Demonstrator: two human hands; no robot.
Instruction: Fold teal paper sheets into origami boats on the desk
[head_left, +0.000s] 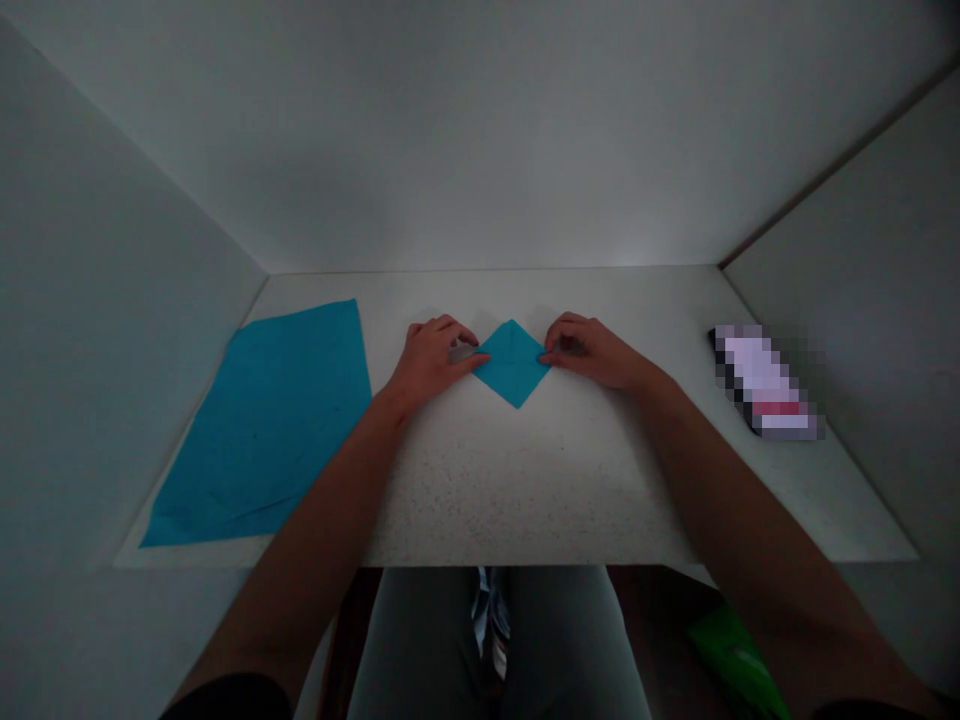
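A small blue paper square [516,378] lies on the white table, turned so that its corners point left, right, near and far. Creases run across its middle and up toward its far corner. My left hand [439,352] pinches the left corner between thumb and fingers. At the opposite corner, my right hand [589,350] has its thumb and fingers closed on the paper. The fingertips partly hide both side corners.
A large blue sheet of paper [270,420] lies at the left, partly behind my left forearm. At the right rests a phone [765,385], its screen blurred out. Walls enclose the white table [525,500] at the back and sides. Something green [739,655] is below its edge.
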